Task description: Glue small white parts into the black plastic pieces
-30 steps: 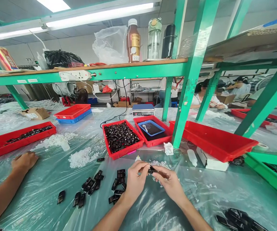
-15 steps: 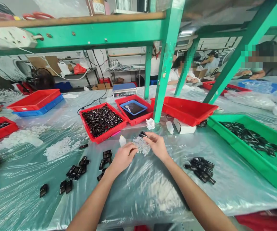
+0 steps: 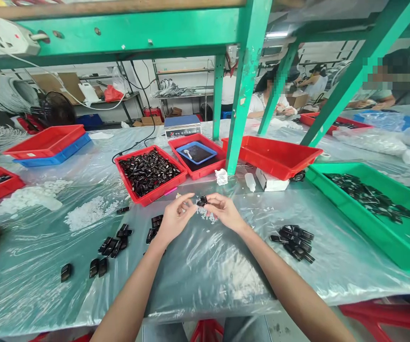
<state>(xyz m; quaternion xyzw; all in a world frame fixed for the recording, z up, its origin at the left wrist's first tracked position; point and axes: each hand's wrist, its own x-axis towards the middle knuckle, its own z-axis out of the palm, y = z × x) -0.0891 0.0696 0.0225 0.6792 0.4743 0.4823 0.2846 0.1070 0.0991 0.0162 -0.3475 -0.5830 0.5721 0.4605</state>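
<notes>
Both of my hands meet in front of me over the plastic-covered table. My right hand (image 3: 225,212) pinches a small glossy black plastic piece (image 3: 202,201) between thumb and fingers. From the other side, my left hand (image 3: 176,217) has its thumb and curled fingertips against the same piece. Whether a tiny part is also between the left fingers is too small to tell. Just below the piece lies a small heap of clear and white bits (image 3: 208,216), partly covered by the hands. More black pieces (image 3: 157,228) lie beside my left wrist, partly hidden.
Groups of black pieces lie left (image 3: 112,244) and right (image 3: 293,242). A red tray (image 3: 150,195) full of black parts stands behind my left hand. The green tray (image 3: 354,228) is at right. A green post (image 3: 236,114) rises ahead; white parts (image 3: 87,213) are heaped left.
My left hand has lifted from the heap of small bits to the black piece. The right hand has brought that piece slightly left and tilted it. The view has tipped down a little.
</notes>
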